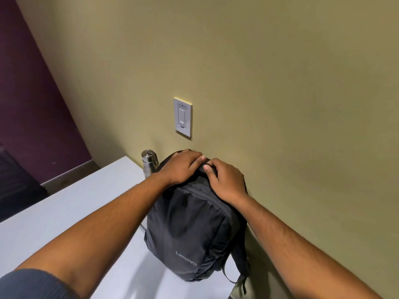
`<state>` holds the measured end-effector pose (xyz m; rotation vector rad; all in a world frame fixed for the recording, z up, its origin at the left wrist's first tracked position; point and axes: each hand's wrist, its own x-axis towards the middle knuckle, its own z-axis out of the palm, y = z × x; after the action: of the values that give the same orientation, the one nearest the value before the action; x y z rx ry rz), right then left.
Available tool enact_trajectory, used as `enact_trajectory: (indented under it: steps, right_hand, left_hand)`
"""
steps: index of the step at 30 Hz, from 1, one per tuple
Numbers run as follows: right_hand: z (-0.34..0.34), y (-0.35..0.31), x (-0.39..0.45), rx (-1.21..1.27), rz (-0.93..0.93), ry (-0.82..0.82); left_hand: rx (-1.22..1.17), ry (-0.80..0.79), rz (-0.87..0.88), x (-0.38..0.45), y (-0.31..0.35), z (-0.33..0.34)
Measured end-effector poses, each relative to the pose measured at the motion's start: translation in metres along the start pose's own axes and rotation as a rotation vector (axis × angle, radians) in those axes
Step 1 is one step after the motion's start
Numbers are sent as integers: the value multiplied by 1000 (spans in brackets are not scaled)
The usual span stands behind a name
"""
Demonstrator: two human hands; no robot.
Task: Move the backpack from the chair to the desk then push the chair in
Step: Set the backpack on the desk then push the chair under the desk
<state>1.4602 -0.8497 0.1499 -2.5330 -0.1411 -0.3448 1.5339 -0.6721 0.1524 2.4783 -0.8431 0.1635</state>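
Observation:
A dark grey backpack [190, 231] with a "Lenovo" logo stands upright on the white desk [64, 214], its back against the beige wall. My left hand [182, 167] lies on the top left of the backpack with its fingers curled over the top. My right hand [226, 180] rests on the top right, its fingers closed around the carry handle. The two hands almost touch at the handle. A shoulder strap [235, 275] hangs loose at the lower right. No chair is in view.
A steel water bottle [148, 161] stands on the desk just left of and behind the backpack, close to my left wrist. A white wall switch plate [183, 116] sits above the backpack. The desk's left edge drops to a dark floor beside a purple wall [32, 104].

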Motion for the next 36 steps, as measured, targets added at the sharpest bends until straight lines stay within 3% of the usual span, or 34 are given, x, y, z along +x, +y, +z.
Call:
enact_trajectory:
  steps: [3,7,12,16,21,25,31,36]
  right_hand:
    - [5,-2,-2,-56,-48,35]
    - [8,-2,-1,21,-57,79]
    - [14,-12,-7,-26,-150,63]
    - [19,-26,-14,-162,-265,-9]
    - [24,-36,-11,-341,-497,-96]
    - [33,-33,-10,-414,-601,-175]
    - [37,-22,-5,-397,-628,-182]
    - [39,-8,14,-405,-647,-195]
  left_hand:
    - [70,35,25,-8,-4,1]
    - [28,328,-114,-31,-14,4]
    - [-294,549,-566,-79,-45,26]
    - [-614,691,-1065,-112,-60,55]
    - [-958,681,-1634,-153,-64,119]
    - [-1279,651,-1734,-148,-51,151]
    - [-1264,664,-1855,-118,-36,154]
    - [-1365,763,-1821,-90,-54,170]
